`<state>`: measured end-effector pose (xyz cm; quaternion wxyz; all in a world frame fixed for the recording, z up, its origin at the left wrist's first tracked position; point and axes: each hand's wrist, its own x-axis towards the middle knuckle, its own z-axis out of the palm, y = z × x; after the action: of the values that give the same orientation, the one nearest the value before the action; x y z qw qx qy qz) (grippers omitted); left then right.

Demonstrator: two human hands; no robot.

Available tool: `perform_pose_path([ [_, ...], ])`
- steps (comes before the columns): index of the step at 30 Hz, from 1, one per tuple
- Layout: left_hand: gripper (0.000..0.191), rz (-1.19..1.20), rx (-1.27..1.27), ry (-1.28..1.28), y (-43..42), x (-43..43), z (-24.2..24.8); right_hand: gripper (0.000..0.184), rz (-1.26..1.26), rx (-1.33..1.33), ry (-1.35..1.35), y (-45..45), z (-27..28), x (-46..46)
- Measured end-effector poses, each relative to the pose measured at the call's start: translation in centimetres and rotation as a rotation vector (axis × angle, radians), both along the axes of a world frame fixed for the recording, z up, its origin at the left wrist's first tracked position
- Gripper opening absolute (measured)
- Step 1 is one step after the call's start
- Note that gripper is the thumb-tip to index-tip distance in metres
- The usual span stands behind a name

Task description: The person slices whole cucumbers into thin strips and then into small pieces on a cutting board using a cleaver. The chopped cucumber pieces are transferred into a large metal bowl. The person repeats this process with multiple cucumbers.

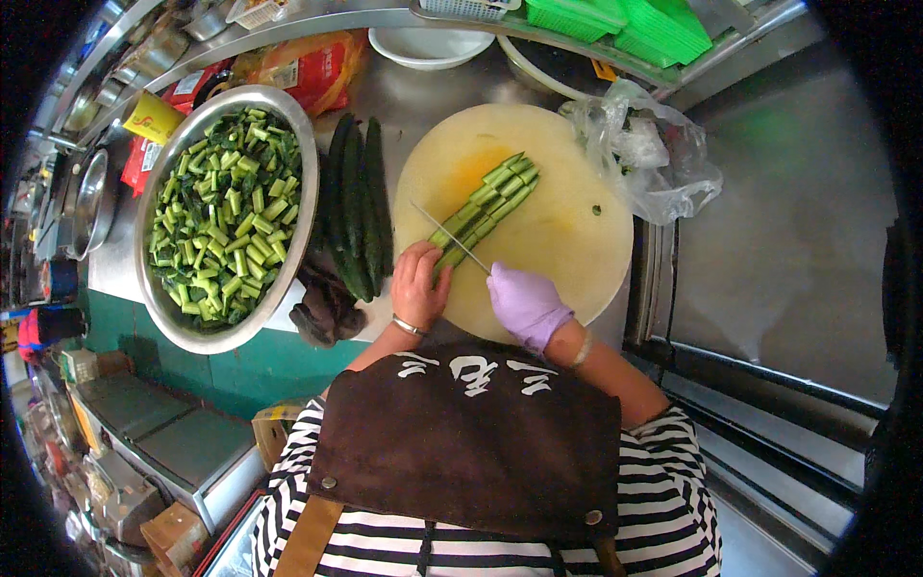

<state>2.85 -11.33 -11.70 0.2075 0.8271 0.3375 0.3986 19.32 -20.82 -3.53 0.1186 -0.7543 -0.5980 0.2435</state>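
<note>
On a round, pale yellow cutting board [570, 260] lie long green cucumber pieces [487, 205], split lengthwise and cut across into short lengths at the far end. My left hand [420, 283], bare with a bracelet at the wrist, presses on their near end. In a purple glove, my right hand [530, 303] grips a knife, whose handle is hidden in the fist. The thin edge of the knife blade [453, 239] crosses the pieces just beyond my left fingers. Several whole cucumbers [355, 202] lie left of the board.
A large steel bowl [308, 144] of chopped leafy greens stands at the left, with a dark cloth [324, 306] near it. A clear plastic bag [667, 180] touches the board's right side. White bowl [431, 50] and red packages [310, 72] stand behind; green baskets [663, 32] sit on a shelf.
</note>
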Motion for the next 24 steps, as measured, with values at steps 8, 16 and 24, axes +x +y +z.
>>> perform_pose_path([
  [8,0.032,0.005,-0.004,-0.02,0.2,0.2,-0.6,0.026,-0.041,0.044,0.021,0.4,0.4,1.2],
  [16,0.043,0.049,-0.128,-0.229,-0.9,-3.2,-0.5,0.026,-0.042,0.022,-0.063,-1.7,4.6,0.0],
  [24,0.054,-0.002,-0.101,-0.086,-1.2,-3.4,-1.2,0.025,0.011,-0.092,-0.01,-0.7,5.0,-1.8],
])
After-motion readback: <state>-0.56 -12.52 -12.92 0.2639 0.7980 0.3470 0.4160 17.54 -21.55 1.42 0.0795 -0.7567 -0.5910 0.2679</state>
